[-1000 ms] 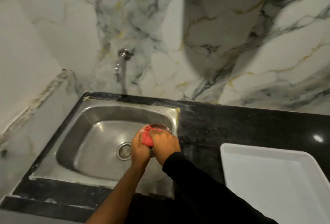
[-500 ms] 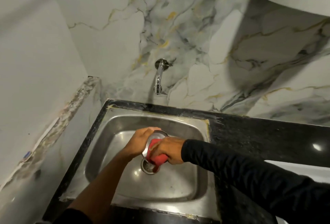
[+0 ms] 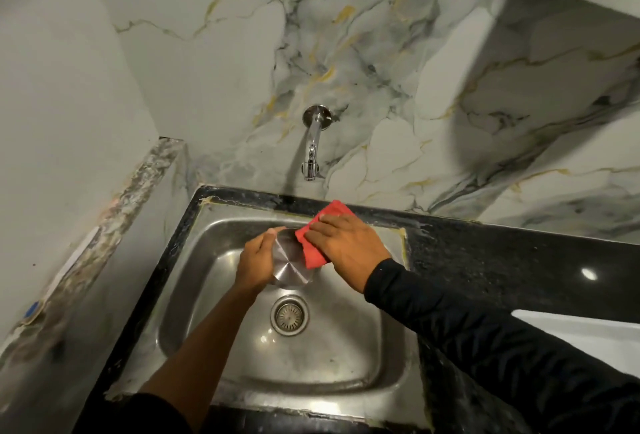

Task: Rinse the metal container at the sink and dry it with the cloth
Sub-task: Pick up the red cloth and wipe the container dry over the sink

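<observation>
Over the steel sink (image 3: 346, 378) my left hand (image 3: 258, 260) grips a small round metal container (image 3: 290, 265), its shiny flat bottom turned towards me. My right hand (image 3: 348, 246) presses a red cloth (image 3: 320, 236) against the container's right side, fingers spread flat over the cloth. The container's far side and its opening are hidden behind my hands. No water runs from the chrome tap (image 3: 311, 146) on the marble wall above.
The sink's drain (image 3: 290, 315) lies just below my hands. A black stone counter (image 3: 502, 260) runs to the right, with a white tray (image 3: 588, 333) at the right edge. A wall and a marble ledge (image 3: 114, 219) close off the left.
The cloth came out from the container's mouth and now lies spread on its outside. The container is turned bottom towards me, and my hands have risen towards the sink's back. The view has tilted.
</observation>
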Action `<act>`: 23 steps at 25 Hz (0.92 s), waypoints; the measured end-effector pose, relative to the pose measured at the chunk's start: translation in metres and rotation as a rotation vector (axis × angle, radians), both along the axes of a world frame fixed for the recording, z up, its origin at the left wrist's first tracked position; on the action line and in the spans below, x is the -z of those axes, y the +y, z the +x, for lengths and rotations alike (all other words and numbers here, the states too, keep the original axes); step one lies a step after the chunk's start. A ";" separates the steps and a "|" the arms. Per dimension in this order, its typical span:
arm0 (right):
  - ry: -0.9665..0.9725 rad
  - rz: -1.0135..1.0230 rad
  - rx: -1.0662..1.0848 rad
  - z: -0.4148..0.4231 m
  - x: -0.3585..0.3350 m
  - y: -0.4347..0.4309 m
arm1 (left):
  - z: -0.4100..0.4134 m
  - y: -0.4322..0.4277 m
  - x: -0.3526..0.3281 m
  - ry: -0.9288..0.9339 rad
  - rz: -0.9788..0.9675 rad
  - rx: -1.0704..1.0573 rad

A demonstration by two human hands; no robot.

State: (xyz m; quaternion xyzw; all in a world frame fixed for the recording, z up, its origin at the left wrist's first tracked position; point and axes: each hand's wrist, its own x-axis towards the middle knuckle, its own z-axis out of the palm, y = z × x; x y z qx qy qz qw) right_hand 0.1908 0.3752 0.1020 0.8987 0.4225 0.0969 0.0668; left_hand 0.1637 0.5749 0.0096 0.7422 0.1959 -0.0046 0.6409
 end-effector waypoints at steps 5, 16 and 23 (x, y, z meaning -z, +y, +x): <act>0.195 -0.066 -0.166 -0.013 0.039 0.030 | 0.007 -0.007 0.000 -0.034 -0.115 0.094; 0.117 -0.221 0.361 -0.027 0.044 0.072 | -0.014 -0.014 0.004 -0.191 0.327 -0.030; 1.395 0.056 0.746 0.016 0.010 0.057 | -0.026 -0.022 0.007 -0.381 0.309 -0.043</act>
